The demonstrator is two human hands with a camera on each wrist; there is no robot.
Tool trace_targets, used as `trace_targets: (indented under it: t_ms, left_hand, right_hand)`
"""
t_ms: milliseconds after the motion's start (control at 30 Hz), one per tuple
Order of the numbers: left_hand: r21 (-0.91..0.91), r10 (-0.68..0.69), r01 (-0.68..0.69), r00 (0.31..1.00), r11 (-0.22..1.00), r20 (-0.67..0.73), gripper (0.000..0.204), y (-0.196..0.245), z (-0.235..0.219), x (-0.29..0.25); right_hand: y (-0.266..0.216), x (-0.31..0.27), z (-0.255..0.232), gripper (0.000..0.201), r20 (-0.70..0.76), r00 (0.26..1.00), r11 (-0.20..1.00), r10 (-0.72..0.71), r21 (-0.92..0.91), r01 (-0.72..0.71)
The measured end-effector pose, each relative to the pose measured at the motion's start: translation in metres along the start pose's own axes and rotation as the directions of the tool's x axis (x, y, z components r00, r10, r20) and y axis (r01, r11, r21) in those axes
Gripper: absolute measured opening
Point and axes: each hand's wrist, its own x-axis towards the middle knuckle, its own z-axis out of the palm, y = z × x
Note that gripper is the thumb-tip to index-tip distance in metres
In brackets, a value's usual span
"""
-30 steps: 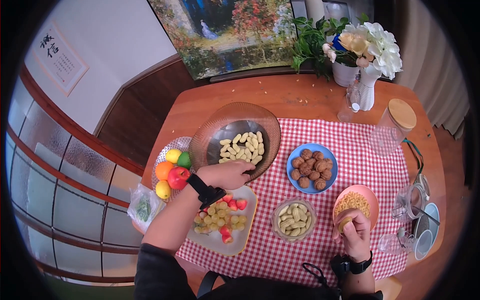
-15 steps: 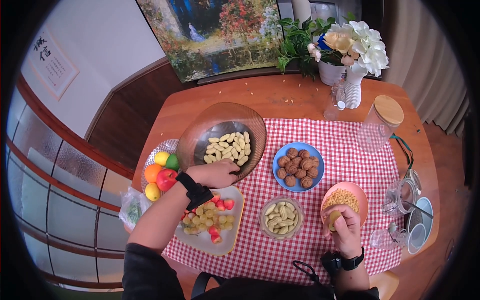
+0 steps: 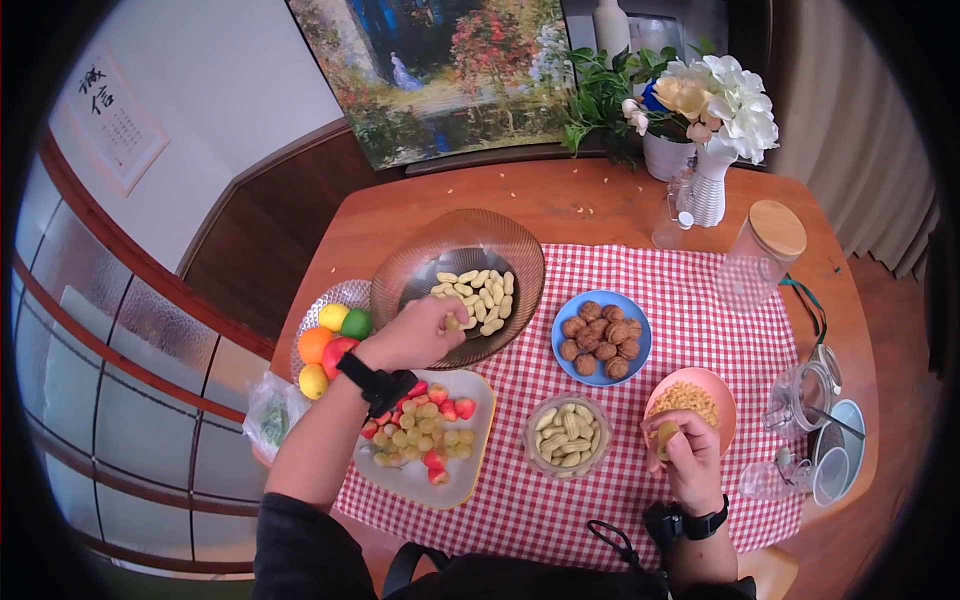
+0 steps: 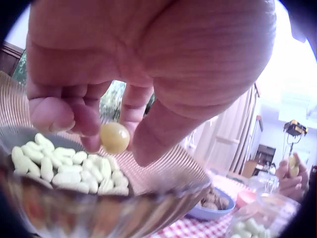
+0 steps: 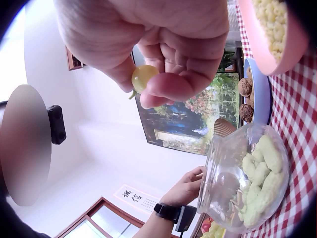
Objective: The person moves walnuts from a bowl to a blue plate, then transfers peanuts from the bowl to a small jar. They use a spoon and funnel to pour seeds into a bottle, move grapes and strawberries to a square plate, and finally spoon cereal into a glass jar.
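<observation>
Over the near side of the brown ribbed glass bowl (image 3: 522,262), my left hand (image 3: 408,332) pinches a yellowish grape (image 4: 115,138) between thumb and fingers. Unshelled peanuts (image 3: 485,300) lie in the bowl below it. My right hand (image 3: 693,462) is raised by the near edge of the pink bowl (image 3: 727,415), which contains small pale yellow pieces (image 5: 271,25). It holds another grape (image 5: 144,78), with a bit of stem showing, between thumb and curled fingers. Grapes (image 3: 417,438) and red fruit pieces (image 3: 437,476) lie on a pale tray (image 3: 475,395) close to my left wrist.
A glass bowl of peanuts (image 3: 568,437) stands between my hands, with a blue plate (image 3: 640,352) of walnuts behind it. Whole fruit (image 3: 313,345) sits at the left. A lidded jar (image 3: 750,265), other glassware (image 3: 800,395) and a white flower vase (image 3: 708,190) stand to the right.
My left hand has risen from the bowl's near edge and shifted left, and the grape in its fingers now shows. The right hand keeps its hold on its grape. The head view tilts slightly.
</observation>
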Motion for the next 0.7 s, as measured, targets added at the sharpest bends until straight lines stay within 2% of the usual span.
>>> trace_targets:
  t_ms: [33, 67, 133, 200, 233, 267, 367, 433, 467, 533, 567, 700]
  left_hand:
    - [-0.076, -0.028, 0.025, 0.999, 0.997, -0.041, 0.013, 0.007, -0.008, -0.008]
    - [-0.08, -0.034, 0.03, 0.998, 0.996, -0.046, 0.013, 0.01, -0.011, -0.019]
    - [-0.456, -0.069, -0.039, 0.974, 0.889, -0.218, 0.01, 0.011, -0.011, -0.051]
    - [-0.56, -0.123, -0.029, 0.965, 0.828, -0.232, 0.009, 0.022, -0.002, -0.092]
    - [-0.551, -0.146, -0.018, 0.957, 0.834, -0.252, 0.013, 0.016, 0.012, -0.111]
    - [-0.491, -0.263, 0.145, 0.948, 0.859, -0.181, 0.019, 0.016, 0.029, -0.139]
    - [-0.557, -0.29, 0.114, 0.927, 0.823, -0.238, 0.025, 0.007, 0.055, -0.167]
    - [-0.405, -0.329, 0.198, 0.901, 0.892, -0.284, 0.031, 0.017, 0.057, -0.18]
    - [-0.409, -0.336, 0.201, 0.896, 0.89, -0.291, 0.031, 0.016, 0.059, -0.185]
    - [-0.239, -0.328, 0.26, 0.892, 0.936, -0.312, 0.039, 0.013, 0.062, -0.193]
    - [-0.238, -0.365, 0.301, 0.88, 0.923, -0.304, 0.041, 0.013, 0.06, -0.196]
    - [-0.193, -0.359, 0.307, 0.854, 0.932, -0.378, 0.04, 0.013, 0.056, -0.211]
  right_hand:
    - [0.001, 0.0, -0.001, 0.027, 0.002, 1.0, 1.0, -0.007, 0.007, 0.007]
    - [0.001, 0.0, -0.001, 0.027, 0.004, 1.0, 1.0, -0.015, 0.012, 0.015]
    - [0.001, -0.001, -0.004, 0.026, -0.006, 1.0, 0.999, -0.004, 0.033, 0.005]
    - [0.0, -0.001, -0.001, 0.027, -0.018, 1.0, 0.998, 0.009, 0.056, -0.008]
    - [-0.002, -0.001, 0.002, 0.027, -0.036, 0.999, 0.999, -0.02, 0.037, 0.021]
    - [-0.003, 0.0, 0.009, 0.027, -0.038, 0.998, 0.999, -0.044, 0.017, 0.044]
    - [-0.001, -0.002, 0.009, 0.029, 0.035, 0.999, 1.0, 0.01, 0.027, -0.011]
    - [-0.002, -0.002, 0.014, 0.03, 0.035, 0.999, 0.999, 0.028, 0.039, -0.029]
    - [-0.002, -0.003, 0.013, 0.03, 0.046, 0.999, 0.999, 0.029, 0.036, -0.03]
    - [-0.005, -0.005, 0.008, 0.03, 0.114, 0.987, 0.992, 0.114, -0.063, -0.108]
    - [-0.008, -0.007, 0.011, 0.03, 0.12, 0.986, 0.992, 0.116, -0.065, -0.109]
    - [-0.025, -0.015, 0.029, 0.029, 0.212, 0.964, 0.981, 0.161, -0.14, -0.133]
